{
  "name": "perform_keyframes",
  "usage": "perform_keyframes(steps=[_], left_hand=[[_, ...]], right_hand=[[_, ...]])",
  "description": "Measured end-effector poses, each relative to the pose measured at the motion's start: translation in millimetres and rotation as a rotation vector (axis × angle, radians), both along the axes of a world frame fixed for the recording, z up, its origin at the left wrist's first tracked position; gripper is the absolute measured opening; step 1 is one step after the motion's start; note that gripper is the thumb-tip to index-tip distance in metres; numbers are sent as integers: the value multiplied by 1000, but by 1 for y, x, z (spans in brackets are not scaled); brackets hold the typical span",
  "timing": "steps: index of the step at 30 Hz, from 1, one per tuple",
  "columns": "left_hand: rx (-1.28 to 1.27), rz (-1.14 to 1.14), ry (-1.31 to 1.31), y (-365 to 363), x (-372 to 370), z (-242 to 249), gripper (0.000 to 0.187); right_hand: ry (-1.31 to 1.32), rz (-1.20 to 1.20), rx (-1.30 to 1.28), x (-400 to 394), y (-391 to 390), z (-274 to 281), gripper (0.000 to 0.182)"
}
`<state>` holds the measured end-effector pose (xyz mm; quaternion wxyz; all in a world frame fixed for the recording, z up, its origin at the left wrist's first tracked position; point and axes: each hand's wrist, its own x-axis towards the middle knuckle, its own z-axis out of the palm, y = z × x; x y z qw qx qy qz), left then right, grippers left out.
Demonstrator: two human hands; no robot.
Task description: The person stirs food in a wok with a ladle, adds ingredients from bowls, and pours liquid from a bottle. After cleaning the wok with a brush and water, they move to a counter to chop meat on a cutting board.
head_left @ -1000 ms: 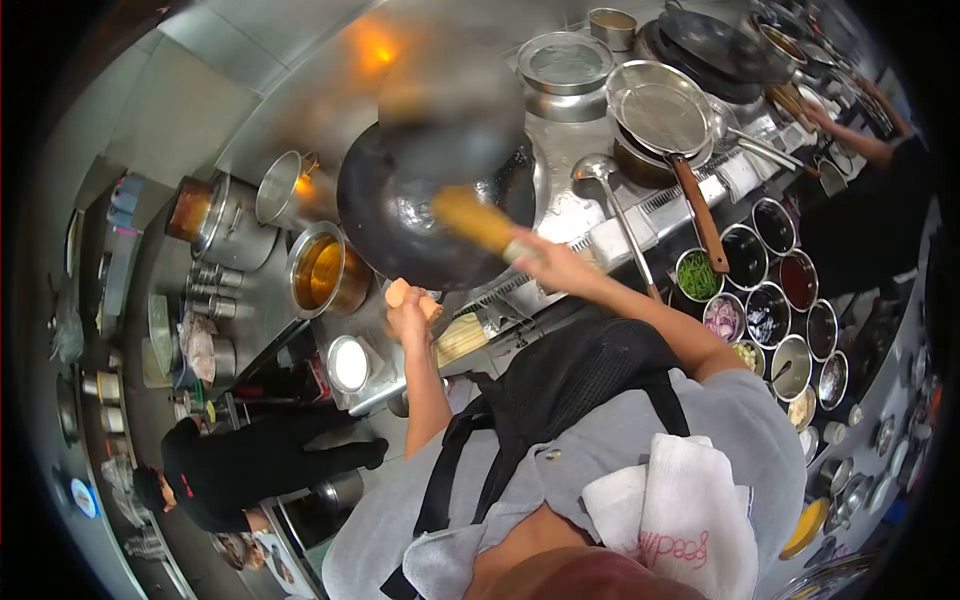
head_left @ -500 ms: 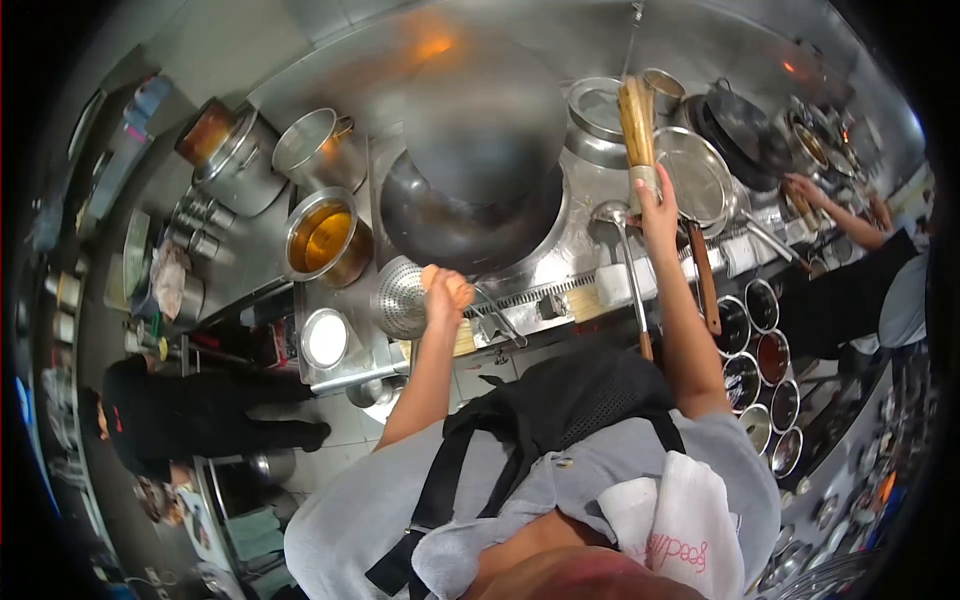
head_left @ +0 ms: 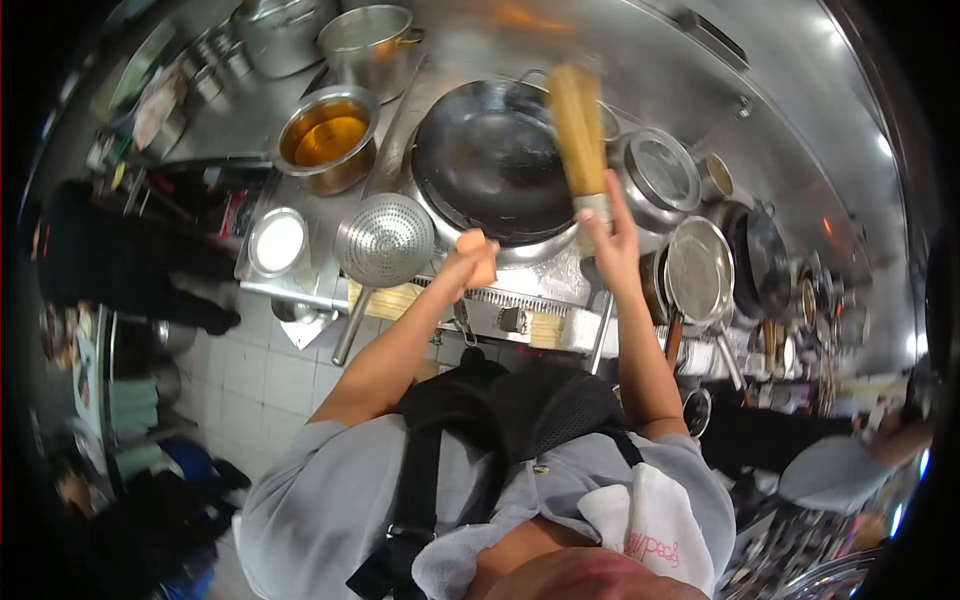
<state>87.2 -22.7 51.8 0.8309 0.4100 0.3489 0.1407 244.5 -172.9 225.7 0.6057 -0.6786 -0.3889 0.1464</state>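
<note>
My left hand (head_left: 463,272) is closed around a folded peach-orange pad (head_left: 483,262), cloth or sponge by its look, right at the near rim of a black wok (head_left: 490,160). Whether it also grips the wok, I cannot tell. The wok sits on the stove burner, its dark inside facing up. In my right hand (head_left: 613,235) is a bamboo wok brush (head_left: 577,130), held by its bound grip with the bristles upward and blurred. The brush overlaps the wok's right side in this view. A perforated strainer ladle (head_left: 386,240) lies left of my left hand.
A pot of amber liquid (head_left: 330,137) and a bowl of white contents (head_left: 277,243) stand at left. Right of the brush are a lidded pot (head_left: 662,172), a mesh strainer (head_left: 699,270) and stacked woks (head_left: 765,260). People stand at left (head_left: 105,255) and right (head_left: 835,470).
My view has shifted, bringing the wok's inside into sight where a blurred round shape hung above the burner. The brush has moved leftward to the wok's side. Both hands keep their holds.
</note>
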Motion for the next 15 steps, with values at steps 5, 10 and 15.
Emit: perform_keyframes(steps=[5,10,15], left_hand=[[819,-39,89,-36,-39,53,49],[1476,-139,198,-38,-9,53,45],[1598,-257,280,-37,-9,43,32]], right_hand=[[62,596,-884,101,49,-47,57],[-778,-338,-714,238,132,-77,61],[-377,74,-1043,189,188,-138,65]])
